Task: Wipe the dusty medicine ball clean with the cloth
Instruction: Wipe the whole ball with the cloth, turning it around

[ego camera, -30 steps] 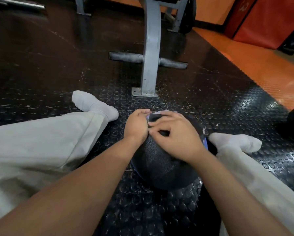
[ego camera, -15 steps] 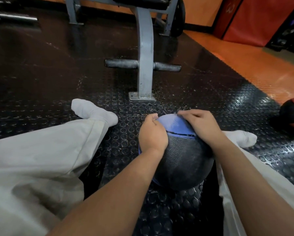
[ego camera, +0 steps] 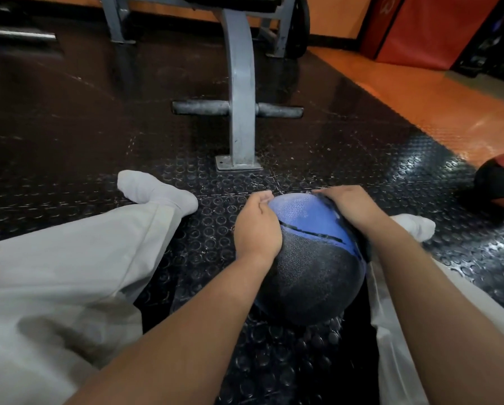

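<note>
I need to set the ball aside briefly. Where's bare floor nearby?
Bare mat lies between the left foot, the bench base and the medicine ball, and between the right foot and the red ball. Crowded between the legs.

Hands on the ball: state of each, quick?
Left hand: closed around the medicine ball.
Right hand: open, pressing the ball's top; anything beneath it is hidden.
</note>
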The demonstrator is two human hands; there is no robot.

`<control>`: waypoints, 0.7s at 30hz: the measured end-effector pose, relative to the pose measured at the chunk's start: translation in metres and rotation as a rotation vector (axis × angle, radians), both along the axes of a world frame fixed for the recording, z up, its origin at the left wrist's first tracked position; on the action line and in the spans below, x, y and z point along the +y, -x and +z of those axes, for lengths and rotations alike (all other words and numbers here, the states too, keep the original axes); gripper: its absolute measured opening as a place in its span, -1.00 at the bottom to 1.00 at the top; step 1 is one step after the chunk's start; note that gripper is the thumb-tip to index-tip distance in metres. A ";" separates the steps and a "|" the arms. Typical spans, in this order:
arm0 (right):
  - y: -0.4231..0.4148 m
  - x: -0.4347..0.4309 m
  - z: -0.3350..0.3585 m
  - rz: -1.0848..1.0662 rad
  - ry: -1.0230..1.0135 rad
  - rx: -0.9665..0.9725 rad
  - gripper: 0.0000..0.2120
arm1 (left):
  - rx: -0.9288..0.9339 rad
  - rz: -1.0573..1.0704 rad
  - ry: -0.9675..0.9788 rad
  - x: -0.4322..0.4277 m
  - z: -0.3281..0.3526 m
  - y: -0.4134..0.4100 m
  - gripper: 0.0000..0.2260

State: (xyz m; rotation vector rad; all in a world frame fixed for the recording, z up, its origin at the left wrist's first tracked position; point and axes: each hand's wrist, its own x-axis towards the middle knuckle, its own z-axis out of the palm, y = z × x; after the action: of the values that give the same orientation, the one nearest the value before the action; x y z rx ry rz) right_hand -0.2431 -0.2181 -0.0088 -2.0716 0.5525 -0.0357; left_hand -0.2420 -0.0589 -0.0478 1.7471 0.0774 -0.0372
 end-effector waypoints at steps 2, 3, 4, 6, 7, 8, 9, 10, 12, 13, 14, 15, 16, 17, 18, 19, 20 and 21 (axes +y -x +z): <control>0.009 0.018 0.000 0.060 0.097 -0.114 -0.80 | 0.004 0.017 -0.026 -0.002 0.002 -0.003 -0.69; 0.015 0.030 0.001 0.144 0.211 -0.192 -0.79 | 0.003 0.024 -0.031 -0.002 0.002 -0.004 -0.69; 0.022 0.042 0.001 0.271 0.362 -0.253 -0.77 | -0.001 0.027 -0.026 -0.002 0.001 -0.004 -0.70; 0.034 0.061 -0.001 0.499 0.670 -0.285 -0.73 | -0.011 0.016 0.007 0.001 -0.001 -0.005 -0.70; 0.037 0.065 0.001 0.547 0.741 -0.263 -0.71 | -0.013 0.007 0.020 0.003 -0.002 -0.004 -0.70; 0.038 0.063 0.003 0.580 0.748 -0.241 -0.70 | -0.019 -0.003 0.020 0.005 -0.003 -0.003 -0.70; 0.036 0.057 0.003 0.604 0.715 -0.238 -0.70 | -0.030 -0.012 0.014 0.006 -0.005 -0.002 -0.69; 0.035 0.049 0.002 0.594 0.642 -0.262 -0.71 | -0.045 -0.017 0.007 0.007 -0.006 -0.001 -0.68; 0.029 0.031 -0.002 0.394 0.394 -0.305 -0.75 | -0.057 -0.022 0.007 0.003 -0.008 0.000 -0.68; 0.026 0.024 -0.003 0.239 0.268 -0.307 -0.77 | -0.058 -0.029 0.010 0.000 -0.008 0.001 -0.68; 0.025 0.020 -0.003 0.108 0.182 -0.290 -0.78 | -0.060 -0.032 0.014 -0.003 -0.008 0.002 -0.68; 0.025 0.017 -0.004 0.029 0.183 -0.288 -0.81 | -0.063 -0.031 0.022 -0.006 -0.008 0.003 -0.68; 0.025 0.015 -0.008 0.013 0.254 -0.329 -0.84 | -0.067 -0.028 0.031 -0.009 -0.008 0.003 -0.68; 0.028 0.016 -0.009 0.035 0.352 -0.375 -0.85 | -0.071 -0.028 0.037 -0.011 -0.008 0.003 -0.69; 0.032 0.019 -0.010 0.076 0.445 -0.418 -0.86 | -0.076 -0.032 0.041 -0.011 -0.008 0.002 -0.69; 0.038 0.025 -0.012 0.143 0.522 -0.459 -0.85 | -0.078 -0.041 0.048 -0.009 -0.009 0.001 -0.68; 0.044 0.032 -0.014 0.228 0.593 -0.500 -0.83 | -0.078 -0.051 0.063 -0.006 -0.011 0.000 -0.68; 0.048 0.038 -0.015 0.326 0.644 -0.527 -0.80 | -0.078 -0.061 0.086 -0.002 -0.013 -0.001 -0.68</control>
State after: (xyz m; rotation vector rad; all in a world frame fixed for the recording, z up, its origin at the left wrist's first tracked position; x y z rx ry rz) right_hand -0.2914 -0.1798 -0.0235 -2.6062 -0.1552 -0.6184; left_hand -0.2407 -0.0609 -0.0608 1.6628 -0.0342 -0.0171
